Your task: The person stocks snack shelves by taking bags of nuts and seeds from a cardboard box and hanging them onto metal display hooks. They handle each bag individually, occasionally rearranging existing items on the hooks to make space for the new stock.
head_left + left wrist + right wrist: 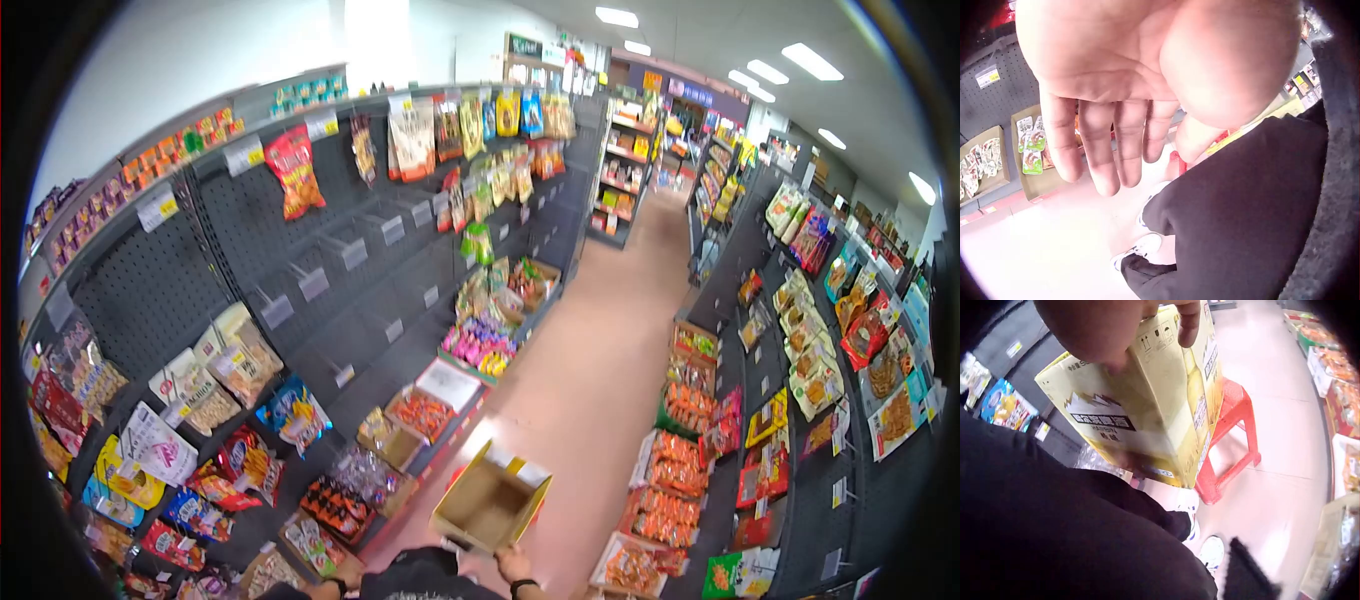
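An open-topped yellow cardboard box (pixel 490 500) looks hollow inside in the head view. The right hand (pixel 514 562) grips its near right corner; in the right wrist view the fingers of that hand (pixel 1129 328) curl over the top edge of the printed box (pixel 1147 406). Under and beside the box stands a red plastic stool (pixel 1235 437). The left hand (pixel 1129 87) hangs palm toward its camera with fingers loosely extended, holding nothing; in the head view it is low by the body, near the bottom shelf's snack boxes.
Shelving with hanging snack bags (pixel 295 172) and lower snack boxes (pixel 338 508) runs along the left. Boxes of orange-wrapped packets (pixel 668 515) line the right side below more hanging bags. Pink floor (pixel 600 340) stretches ahead between both shelves.
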Demonstrator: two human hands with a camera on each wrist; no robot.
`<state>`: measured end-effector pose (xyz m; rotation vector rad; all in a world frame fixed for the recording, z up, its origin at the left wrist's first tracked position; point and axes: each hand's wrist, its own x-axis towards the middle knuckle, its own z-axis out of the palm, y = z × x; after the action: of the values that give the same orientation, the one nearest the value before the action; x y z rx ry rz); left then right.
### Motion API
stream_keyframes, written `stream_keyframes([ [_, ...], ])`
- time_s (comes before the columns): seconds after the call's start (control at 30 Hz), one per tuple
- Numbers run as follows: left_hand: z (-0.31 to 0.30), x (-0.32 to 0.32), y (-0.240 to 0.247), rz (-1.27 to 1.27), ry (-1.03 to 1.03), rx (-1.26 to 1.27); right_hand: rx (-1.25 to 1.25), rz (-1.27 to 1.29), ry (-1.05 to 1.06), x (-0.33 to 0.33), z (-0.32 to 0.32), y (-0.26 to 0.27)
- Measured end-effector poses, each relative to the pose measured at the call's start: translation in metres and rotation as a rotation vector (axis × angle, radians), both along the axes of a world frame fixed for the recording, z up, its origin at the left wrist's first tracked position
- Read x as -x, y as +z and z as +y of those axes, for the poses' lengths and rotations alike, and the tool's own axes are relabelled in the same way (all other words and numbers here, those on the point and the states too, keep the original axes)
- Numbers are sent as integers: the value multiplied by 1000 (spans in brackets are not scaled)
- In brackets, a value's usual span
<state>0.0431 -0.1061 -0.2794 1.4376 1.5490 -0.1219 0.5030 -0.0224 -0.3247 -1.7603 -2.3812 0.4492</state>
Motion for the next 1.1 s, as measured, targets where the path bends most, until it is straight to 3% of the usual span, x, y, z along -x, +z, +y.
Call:
stream_keyframes([
  [0.07,-31,-16,-10,-4,-21,23,23,47,-70,-24,-5,67],
  [0.1,-33,-25,-17,-9,-37,26,61,28,-85,-39,-19,71],
  [0.2,-14,-29,-103,-34,-75,-9,-33,226,-290,-68,-20,91],
  [0.23,26,-33,-128,-124,-84,-108,-25,198,-315,-78,-21,95],
  [0.27,46,-42,-126,-190,32,103,-29,184,-377,-86,-23,100],
  [0.3,73,-56,-126,-287,40,36,-44,172,-438,-93,-21,103],
  [0.33,104,-65,-101,-305,29,14,-22,205,-453,-101,-15,104],
  [0.37,154,-90,-23,0,25,357,4,241,-469,-109,-11,101],
  [0.4,167,-83,-87,-11,12,338,90,213,-537,-112,-5,97],
  [0.47,264,-78,-145,172,-554,347,246,167,-653,-117,-1,89],
  [0.5,306,-100,-113,160,-565,334,309,148,-690,-121,2,83],
  [0.53,340,-126,-85,139,-766,-33,311,144,-695,-125,6,75],
  [0.6,422,-157,-139,140,-567,-107,359,144,-701,-130,21,60],
  [0.63,460,-196,-141,119,-410,-117,414,148,-709,-132,25,53],
  [0.7,509,-225,-83,-36,-326,-249,502,104,-723,-131,22,31],
  [0.8,542,-265,38,-237,-103,-216,707,-7,-753,-137,47,12],
  [0.9,542,-277,38,-401,-35,-265,751,-30,-705,-126,68,25],
  [1.0,529,-252,28,-259,-205,-219,783,-62,-632,-119,102,34],
  [1.07,512,-218,-20,-180,-195,-71,786,-95,-581,-127,138,45],
  [1.1,510,-198,-72,-47,-325,117,792,-113,-557,-133,155,53],
])
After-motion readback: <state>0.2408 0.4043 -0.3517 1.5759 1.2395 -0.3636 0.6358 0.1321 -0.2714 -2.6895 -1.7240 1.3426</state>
